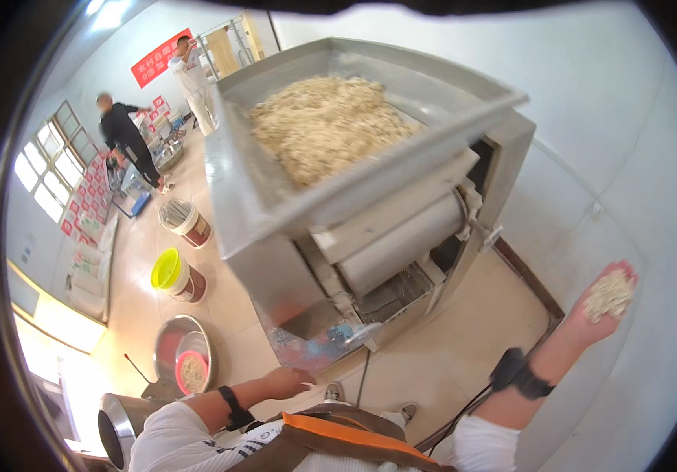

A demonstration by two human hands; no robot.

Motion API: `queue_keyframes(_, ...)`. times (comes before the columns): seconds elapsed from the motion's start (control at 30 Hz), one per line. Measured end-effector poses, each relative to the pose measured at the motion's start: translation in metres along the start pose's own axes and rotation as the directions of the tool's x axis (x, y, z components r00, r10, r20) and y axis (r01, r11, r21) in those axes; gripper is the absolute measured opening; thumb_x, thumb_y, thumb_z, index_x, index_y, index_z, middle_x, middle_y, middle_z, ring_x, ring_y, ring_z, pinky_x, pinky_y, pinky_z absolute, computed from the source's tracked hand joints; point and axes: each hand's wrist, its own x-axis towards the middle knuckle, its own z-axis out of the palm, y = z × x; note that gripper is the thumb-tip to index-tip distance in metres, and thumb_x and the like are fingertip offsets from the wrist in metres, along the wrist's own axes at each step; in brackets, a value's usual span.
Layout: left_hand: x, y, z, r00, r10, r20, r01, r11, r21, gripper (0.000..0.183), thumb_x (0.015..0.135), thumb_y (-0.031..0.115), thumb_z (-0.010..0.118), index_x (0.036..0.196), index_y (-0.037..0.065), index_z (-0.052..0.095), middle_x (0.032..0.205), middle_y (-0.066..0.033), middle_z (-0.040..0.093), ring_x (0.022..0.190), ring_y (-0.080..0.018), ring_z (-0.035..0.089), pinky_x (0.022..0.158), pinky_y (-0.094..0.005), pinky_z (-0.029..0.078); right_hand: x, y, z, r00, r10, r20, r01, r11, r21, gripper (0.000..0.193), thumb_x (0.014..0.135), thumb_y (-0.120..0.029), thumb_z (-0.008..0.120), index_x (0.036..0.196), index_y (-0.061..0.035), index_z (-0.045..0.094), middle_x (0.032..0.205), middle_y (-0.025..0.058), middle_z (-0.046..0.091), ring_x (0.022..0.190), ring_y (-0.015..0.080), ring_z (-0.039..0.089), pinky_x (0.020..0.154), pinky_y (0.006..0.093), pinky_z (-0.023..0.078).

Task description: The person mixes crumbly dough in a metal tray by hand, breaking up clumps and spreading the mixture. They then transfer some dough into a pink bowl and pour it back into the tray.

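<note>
Out to the right, my right hand (pixel 612 293) is palm up, cupping a heap of pale crumbly dough pieces (pixel 609 297). My left hand (pixel 285 383) hovers low in front of my body, its fingers curled. A pale sliver shows at its fingertips, too small to tell whether it is a piece or part of the hand. Ahead of me stands a grey metal roller machine (pixel 275 295) with a wide hopper (pixel 425 75) on top. Tan crumbly dough (pixel 327 126), blurred, lies piled in the hopper. A smooth metal roller (pixel 405 244) faces me beneath it.
At left are a metal basin (pixel 165 340) holding a red bowl (pixel 191 371), a bucket with a yellow-green bowl (pixel 167 270) on it, and another bucket (pixel 189 223). Two people, one in black (pixel 125 134) and one in white (pixel 191 79), stand farther back. A wall rises at right.
</note>
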Motion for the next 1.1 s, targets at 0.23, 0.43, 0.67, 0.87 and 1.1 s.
queue_keyframes(0.23,-0.126,-0.097,-0.001,0.92,-0.221,-0.322,0.209,0.975,-0.071,0.026,0.093,0.024,0.061,0.116,0.014,0.07,0.114,-0.0131,0.069,0.106,-0.0346,0.064,0.092,-0.0434,0.052,-0.009,0.112,0.275,0.898,-0.21,0.387,0.351,0.871,-0.342,0.032,0.096,-0.021,0.058,0.118,0.0005,0.068,0.102,0.0037,0.067,0.084,0.0078,0.059,0.072,0.0229,0.046)
queue_keyframes(0.43,-0.18,-0.134,-0.011,0.821,-0.381,-0.425,0.293,0.92,-0.259,0.023,0.09,0.021,0.065,0.109,0.01,0.071,0.107,-0.0146,0.069,0.102,-0.0353,0.065,0.089,-0.0432,0.052,-0.069,0.196,0.302,0.32,0.179,0.93,0.931,0.123,-0.344,0.033,0.098,-0.033,0.063,0.114,-0.0062,0.072,0.093,0.0044,0.07,0.08,0.0098,0.061,0.075,0.0247,0.048)
queue_keyframes(0.67,-0.209,-0.128,0.001,0.653,-0.485,-0.582,0.321,0.873,-0.367,0.02,0.089,0.015,0.065,0.107,0.008,0.072,0.101,-0.0157,0.07,0.095,-0.0355,0.066,0.083,-0.0431,0.053,-0.105,0.135,0.338,0.735,0.194,0.649,0.469,0.545,-0.695,0.026,0.097,-0.028,0.064,0.097,-0.0039,0.073,0.058,-0.0045,0.051,0.055,0.0043,0.042,0.055,0.022,0.035)
queue_keyframes(0.87,-0.223,-0.085,0.07,0.614,-0.59,-0.524,0.414,0.806,-0.423,0.025,0.088,0.019,0.066,0.111,0.009,0.069,0.111,-0.0143,0.068,0.104,-0.0345,0.064,0.089,-0.0432,0.051,-0.145,0.115,0.324,0.61,0.439,0.66,0.314,0.631,-0.71,0.024,0.097,-0.022,0.066,0.111,-0.0033,0.07,0.073,-0.0009,0.063,0.065,0.0047,0.052,0.063,0.0211,0.042)
queue_keyframes(1.1,-0.257,-0.044,0.15,0.547,-0.751,-0.37,0.544,0.655,-0.524,0.028,0.09,0.025,0.065,0.115,0.011,0.068,0.115,-0.0145,0.067,0.108,-0.0353,0.063,0.092,-0.0452,0.051,-0.219,0.074,0.295,-0.06,0.636,0.769,0.557,0.661,-0.504,0.043,0.104,-0.03,0.051,0.135,-0.0022,0.059,0.133,0.0135,0.063,0.121,0.0234,0.058,0.105,0.035,0.042)
